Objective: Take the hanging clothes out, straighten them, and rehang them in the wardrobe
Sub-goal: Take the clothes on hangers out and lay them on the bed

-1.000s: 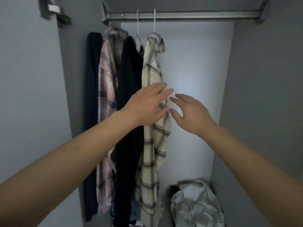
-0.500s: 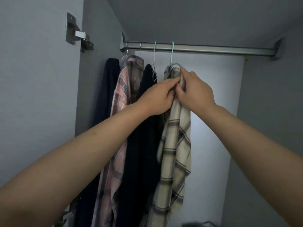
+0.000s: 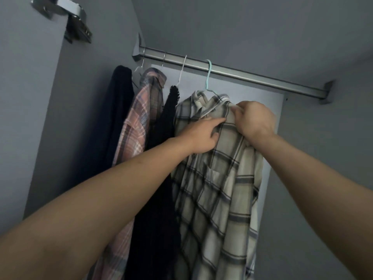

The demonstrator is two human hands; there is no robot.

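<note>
Wardrobe rail (image 3: 232, 72) holds our cream plaid shirt (image 3: 218, 178), rightmost. Left hand (image 3: 201, 136) pinches the placket, right hand (image 3: 254, 118) grips the collar. Better lift the teal hanger (image 3: 207, 77) hook clear before pulling.

This is the inside of a built-in wardrobe in a home. A metal hanging rail (image 3: 242, 74) runs across the upper middle of the frame, fixed between plain grey side walls (image 3: 323, 158) under a grey top panel. Household clothes hang from it on wire and plastic hangers: a cream plaid shirt (image 3: 218, 188), a black knit garment (image 3: 161, 148), a pink plaid shirt (image 3: 139, 122) and a dark garment (image 3: 119, 110). At upper left, a metal door hinge (image 3: 74, 21) sits on the cabinet side.
</note>
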